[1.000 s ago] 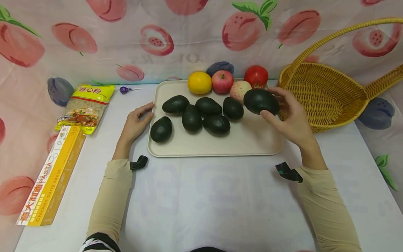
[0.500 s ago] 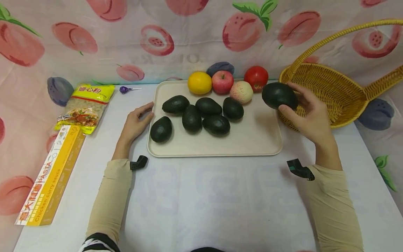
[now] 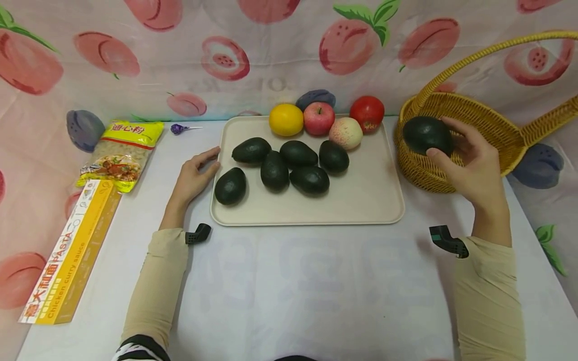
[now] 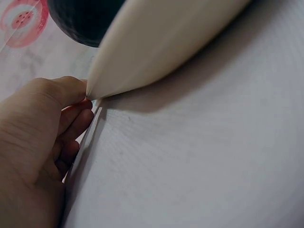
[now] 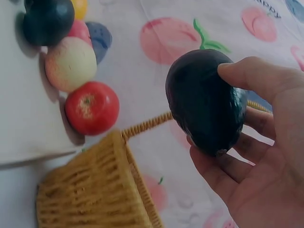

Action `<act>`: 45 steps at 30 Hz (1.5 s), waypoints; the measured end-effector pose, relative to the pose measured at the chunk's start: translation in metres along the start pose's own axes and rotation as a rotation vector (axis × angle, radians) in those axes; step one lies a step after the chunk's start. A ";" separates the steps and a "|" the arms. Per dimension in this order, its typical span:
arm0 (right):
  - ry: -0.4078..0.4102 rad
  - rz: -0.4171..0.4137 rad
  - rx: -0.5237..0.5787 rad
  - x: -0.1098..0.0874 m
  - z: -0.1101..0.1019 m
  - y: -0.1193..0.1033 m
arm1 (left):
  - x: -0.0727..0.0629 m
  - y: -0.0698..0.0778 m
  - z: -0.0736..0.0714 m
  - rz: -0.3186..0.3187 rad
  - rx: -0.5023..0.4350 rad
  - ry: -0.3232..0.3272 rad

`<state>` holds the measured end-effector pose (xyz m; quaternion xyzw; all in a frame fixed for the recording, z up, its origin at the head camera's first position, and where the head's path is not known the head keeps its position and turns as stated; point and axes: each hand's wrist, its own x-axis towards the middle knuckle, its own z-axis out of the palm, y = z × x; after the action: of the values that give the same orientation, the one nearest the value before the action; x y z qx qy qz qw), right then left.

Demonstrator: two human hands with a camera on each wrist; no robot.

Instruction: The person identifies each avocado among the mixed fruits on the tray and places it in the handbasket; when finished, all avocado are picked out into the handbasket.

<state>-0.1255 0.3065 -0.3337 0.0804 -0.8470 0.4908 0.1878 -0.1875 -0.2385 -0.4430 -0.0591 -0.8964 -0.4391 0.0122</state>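
My right hand (image 3: 478, 165) grips a dark green avocado (image 3: 427, 135) between thumb and fingers, held up over the left rim of the yellow wicker basket (image 3: 460, 105). In the right wrist view the avocado (image 5: 204, 99) hangs narrow end down, thumb on its near face and fingers behind and below. My left hand (image 3: 193, 175) rests at the left edge of the beige tray (image 3: 361, 203), its thumb touching the rim in the left wrist view. Several more avocados (image 3: 309, 180) lie on the tray's left and middle.
Along the tray's back sit a lemon (image 3: 286, 120), an apple (image 3: 319, 118), a pale speckled peach-like fruit (image 3: 345, 133) and a tomato (image 3: 367, 114). To the left lie a pasta bag (image 3: 122, 155), a long yellow box (image 3: 69, 255) and a purple lollipop (image 3: 178, 129). The basket's handle arches high.
The right hand has carried the avocado rightward, from above the tray's right side to over the basket's left rim. The left hand has stayed at the tray's edge.
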 end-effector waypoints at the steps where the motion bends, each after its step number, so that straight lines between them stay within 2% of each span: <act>1: 0.006 0.014 -0.002 0.000 -0.002 0.002 | 0.000 0.000 0.000 0.000 0.000 0.000; 6: 0.006 0.060 -0.020 0.000 -0.008 0.008 | 0.000 0.000 0.000 0.002 -0.002 -0.003; 13: 0.014 0.081 -0.021 0.000 -0.012 0.019 | 0.000 0.001 -0.001 0.003 0.007 -0.006; 29: -0.042 0.293 -0.153 0.000 -0.013 0.045 | 0.002 -0.001 0.000 0.014 0.011 -0.003; 37: -0.136 0.413 -0.258 0.004 -0.013 0.045 | 0.003 -0.002 -0.001 0.027 0.008 0.010; 45: -0.263 0.424 -0.344 0.012 -0.015 0.047 | 0.002 -0.001 -0.001 0.017 -0.007 0.011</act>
<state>-0.1480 0.3435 -0.3601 -0.0686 -0.9327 0.3536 -0.0192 -0.1899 -0.2394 -0.4429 -0.0643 -0.8942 -0.4427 0.0205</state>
